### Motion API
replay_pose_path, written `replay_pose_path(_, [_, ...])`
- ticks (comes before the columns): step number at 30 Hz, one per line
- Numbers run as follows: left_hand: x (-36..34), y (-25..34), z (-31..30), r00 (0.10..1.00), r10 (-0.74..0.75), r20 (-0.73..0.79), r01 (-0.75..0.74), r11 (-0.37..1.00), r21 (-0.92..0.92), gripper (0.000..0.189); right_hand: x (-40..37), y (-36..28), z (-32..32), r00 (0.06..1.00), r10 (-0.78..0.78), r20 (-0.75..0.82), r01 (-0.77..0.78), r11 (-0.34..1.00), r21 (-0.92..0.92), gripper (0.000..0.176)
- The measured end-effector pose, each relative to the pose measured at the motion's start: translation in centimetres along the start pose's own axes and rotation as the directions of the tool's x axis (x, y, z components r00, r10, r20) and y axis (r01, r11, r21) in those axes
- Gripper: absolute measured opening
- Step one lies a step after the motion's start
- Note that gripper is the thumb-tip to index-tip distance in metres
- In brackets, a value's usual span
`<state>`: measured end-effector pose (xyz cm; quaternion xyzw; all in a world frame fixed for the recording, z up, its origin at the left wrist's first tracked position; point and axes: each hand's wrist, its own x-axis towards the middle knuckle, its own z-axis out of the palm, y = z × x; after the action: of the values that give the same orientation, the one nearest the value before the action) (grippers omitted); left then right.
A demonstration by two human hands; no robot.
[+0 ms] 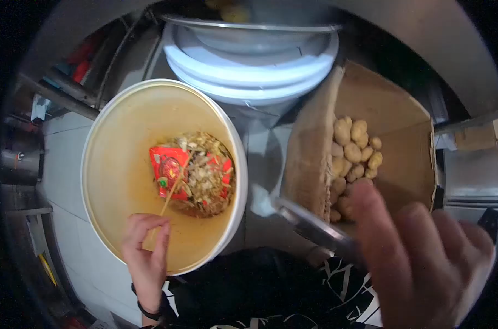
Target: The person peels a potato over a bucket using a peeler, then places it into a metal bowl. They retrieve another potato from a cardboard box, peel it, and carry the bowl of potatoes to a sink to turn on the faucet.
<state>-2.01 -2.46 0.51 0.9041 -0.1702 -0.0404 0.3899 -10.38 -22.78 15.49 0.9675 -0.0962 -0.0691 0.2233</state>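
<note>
My left hand (147, 241) is over the near rim of a large pale bin (114, 159). Its thumb and forefinger are pinched together at the lower end of a thin pale stick (175, 189), which slants down toward the scraps. Inside the bin lie wet food scraps (202, 181) and a red printed packet (169, 167). My right hand (424, 247), close to the camera and blurred, is closed around a metal knife-like tool (315, 222); the grip is mostly hidden. The tool points left, in front of a cardboard box (400, 137) with several potatoes (353, 152).
Behind the bin and box stand stacked white tubs (249, 77) with a wide metal bowl (254, 35) on top. A small white thing (262, 201) shows beyond the tool's tip, over the tiled floor (71, 159). Metal shelving (474, 175) is at the right.
</note>
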Motion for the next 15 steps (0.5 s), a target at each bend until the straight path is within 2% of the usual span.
replay_pose_path(3, [-0.1,0.3,0.5,0.999,-0.052,0.013,0.052,0.999,0.007,0.006,-1.0,2.0,1.9,0.998,0.060,0.006,-0.060,0.998,-0.017,0.020])
replay_pose_path(4, [-0.1,0.5,0.6,0.998,-0.064,0.008,0.063,0.996,0.067,0.004,-1.5,2.9,3.0,0.997,0.081,-0.008,-0.081,0.997,-0.014,0.021])
replay_pose_path(6, [-0.1,-0.8,1.0,0.999,0.014,0.029,-0.015,0.999,0.052,0.005,-1.7,4.9,5.8,0.993,0.114,-0.016,-0.114,0.993,0.035,0.023])
replay_pose_path(7, [-0.3,-1.3,0.9,0.997,0.042,0.057,-0.045,0.997,0.066,0.006,-1.5,6.6,7.8,0.993,0.118,0.001,-0.117,0.990,0.076,0.024])
replay_pose_path(8, [-0.4,-1.3,0.7,0.995,0.036,0.090,-0.041,0.998,0.054,0.006,-1.0,8.7,10.6,0.991,0.130,0.014,-0.130,0.970,0.203,0.025])
replay_pose_path(9, [-0.6,-1.2,0.1,0.993,-0.013,0.117,0.006,0.998,0.055,0.009,-1.0,10.8,13.4,0.995,0.088,0.050,-0.093,0.990,0.105,0.022])
replay_pose_path(10, [-0.6,-0.9,0.2,0.988,-0.058,0.140,0.050,0.997,0.061,0.012,-0.9,12.4,17.5,0.993,0.113,0.034,-0.115,0.988,0.104,0.027])
replay_pose_path(11, [-0.5,-0.6,0.6,0.986,-0.056,0.155,0.048,0.997,0.058,0.012,-1.0,14.6,22.5,0.997,0.068,0.031,-0.072,0.984,0.165,0.026])
replay_pose_path(12, [-0.5,-0.3,0.7,0.995,-0.022,0.098,0.013,0.995,0.101,0.015,-1.0,15.1,24.9,0.986,0.057,0.156,-0.080,0.986,0.144,0.018])
replay_pose_path(14, [-0.4,1.5,1.8,0.998,0.044,-0.038,-0.034,0.974,0.222,0.020,-0.7,16.3,30.0,0.903,-0.087,0.422,-0.048,0.953,0.298,0.011])
replay_pose_path(15, [-0.4,1.7,1.9,0.999,0.047,-0.027,-0.039,0.973,0.227,0.020,-1.1,16.3,31.8,0.922,-0.139,0.363,-0.016,0.919,0.393,0.009])
